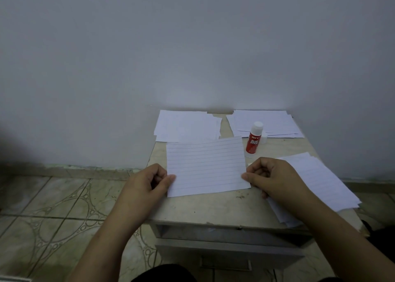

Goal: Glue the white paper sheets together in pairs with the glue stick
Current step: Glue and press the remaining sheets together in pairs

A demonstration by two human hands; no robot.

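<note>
Both the left hand and the right hand pinch a lined sheet by its side edges over the small table, the glue stick stands capped just behind, and three paper stacks suggest plenty of pairs remain.

bare forearms, no sleeves, dark clothing below

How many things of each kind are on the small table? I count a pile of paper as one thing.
Piles of white paper: 3 (far left, far right, near right)
Single lined sheet, pinched by the left hand and right hand: 1
Glue stick, standing upright: 1
Total: 5
</note>
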